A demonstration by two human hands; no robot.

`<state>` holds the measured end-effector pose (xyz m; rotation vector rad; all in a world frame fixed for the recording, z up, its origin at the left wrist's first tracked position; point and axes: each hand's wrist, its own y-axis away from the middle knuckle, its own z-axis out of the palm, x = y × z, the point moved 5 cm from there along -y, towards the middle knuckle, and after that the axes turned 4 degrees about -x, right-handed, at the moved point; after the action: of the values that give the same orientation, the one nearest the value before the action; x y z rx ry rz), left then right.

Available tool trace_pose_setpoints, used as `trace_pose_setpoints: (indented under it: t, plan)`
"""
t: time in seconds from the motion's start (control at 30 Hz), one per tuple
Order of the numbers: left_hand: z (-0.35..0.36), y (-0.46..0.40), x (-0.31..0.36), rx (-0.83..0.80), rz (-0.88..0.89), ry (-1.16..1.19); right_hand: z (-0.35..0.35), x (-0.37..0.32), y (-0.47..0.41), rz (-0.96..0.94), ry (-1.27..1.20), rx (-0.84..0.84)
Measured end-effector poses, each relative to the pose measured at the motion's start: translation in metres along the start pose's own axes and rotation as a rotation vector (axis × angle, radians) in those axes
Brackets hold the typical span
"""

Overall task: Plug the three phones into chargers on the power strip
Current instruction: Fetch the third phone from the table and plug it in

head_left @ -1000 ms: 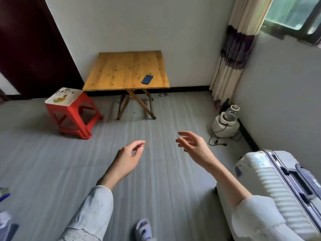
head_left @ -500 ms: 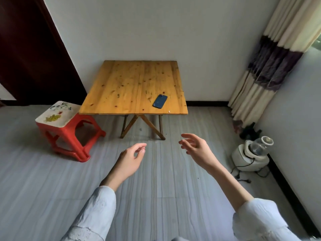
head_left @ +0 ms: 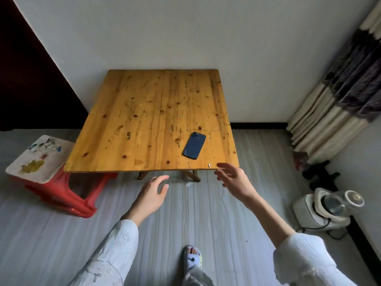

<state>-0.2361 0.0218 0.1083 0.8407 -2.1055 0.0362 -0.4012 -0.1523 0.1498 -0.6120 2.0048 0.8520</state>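
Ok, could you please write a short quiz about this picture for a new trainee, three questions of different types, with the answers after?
1. True or false: the right hand is holding the blue phone.
2. Multiple choice: where does the phone lie? A) on the red stool B) on the wooden table, near its front right corner C) on the floor
3. Fill in: the left hand is ____ and holds nothing.

Key:
1. False; the right hand is open near the table's front edge, short of the phone.
2. B
3. open
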Motion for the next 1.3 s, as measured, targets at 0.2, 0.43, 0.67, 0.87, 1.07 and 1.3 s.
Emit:
trace_pose_setpoints:
  t: [0.2, 0.43, 0.67, 0.87, 1.07, 1.3]
  plan:
    - [0.000, -0.094, -0.038, -0.102, -0.115, -0.074, 0.012, 0.010, -0.103, 0.154, 0.021, -0.058]
    - [0.008, -0.190, -0.088, -0.162, -0.194, -0.227, 0.051, 0.043, -0.209, 0.387, 0.100, -0.063]
    - [0.012, -0.242, -0.150, -0.228, -0.257, -0.422, 0.088, 0.066, -0.290, 0.549, 0.284, 0.120]
    - [0.012, -0.240, -0.155, -0.192, -0.207, -0.557, 0.110, 0.064, -0.318, 0.709, 0.458, 0.224]
    - [0.012, -0.238, -0.156, -0.162, -0.164, -0.557, 0.115, 0.063, -0.325, 0.803, 0.413, 0.191]
    - [0.011, -0.241, -0.146, -0.239, -0.264, -0.440, 0.103, 0.080, -0.256, 0.803, 0.235, 0.152]
